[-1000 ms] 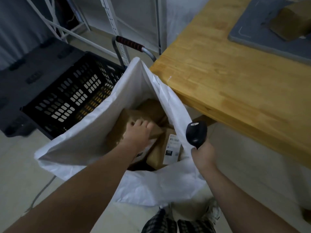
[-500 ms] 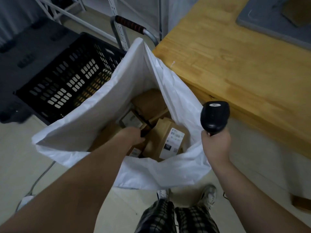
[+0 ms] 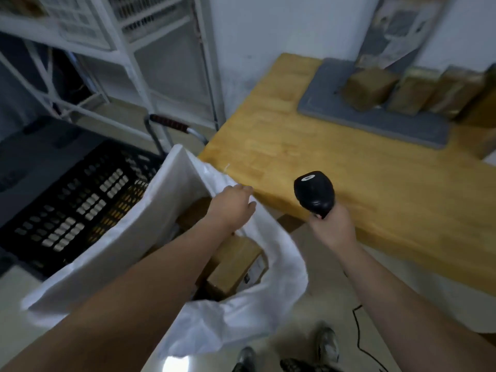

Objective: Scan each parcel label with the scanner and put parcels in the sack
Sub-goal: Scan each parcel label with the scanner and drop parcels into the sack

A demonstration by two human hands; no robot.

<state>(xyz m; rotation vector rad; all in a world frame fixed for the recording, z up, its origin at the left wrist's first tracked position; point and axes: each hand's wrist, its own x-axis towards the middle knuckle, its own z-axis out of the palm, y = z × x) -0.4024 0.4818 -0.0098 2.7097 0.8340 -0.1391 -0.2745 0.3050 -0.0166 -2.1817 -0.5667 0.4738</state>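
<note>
- Head view: the left hand (image 3: 233, 208) hangs over the far rim of the white woven sack (image 3: 107, 264), its grip loose and apart, nothing seen in it. Whether it touches the rim I cannot tell.
- The right hand (image 3: 331, 228) has its grip clamped on the black handheld scanner (image 3: 314, 193), near the edge of the wooden counter (image 3: 349, 170).
- Brown cardboard parcels (image 3: 233, 264) lie inside the sack. More brown boxes (image 3: 369, 88) stand in a row on a grey mat (image 3: 375, 122), well apart from the sack.
- Risks, as I judge them: the sack's limp mouth may fold so that a dropped parcel misses. The thin black cable (image 3: 358, 331) on the floor near the shoes (image 3: 326, 345) could snag a foot or tug the scanner.
- A box could go in unscanned if its label faces away.
- Writing: a white label (image 3: 257, 267) on one parcel in the sack and a small sticker (image 3: 307, 178) on the scanner's top are too blurred to read.
</note>
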